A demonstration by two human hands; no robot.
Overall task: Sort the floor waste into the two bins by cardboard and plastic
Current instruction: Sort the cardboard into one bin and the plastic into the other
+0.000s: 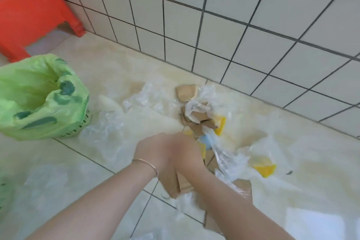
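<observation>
Gathering cardboard pieces (180, 182) from mixed floor waste, probably to bin them together. Left hand (155, 152) and right hand (187, 160) pressed close over the stack; finger state blurred, cannot tell. Green-lined bin (39, 99) well apart, left. Clear plastic film (229, 160) touching the stack.

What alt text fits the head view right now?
Both hands, left hand and right hand, meet over a cardboard piece amid clear plastic wrap on the tiled floor; a green-lined bin stands left.
</observation>
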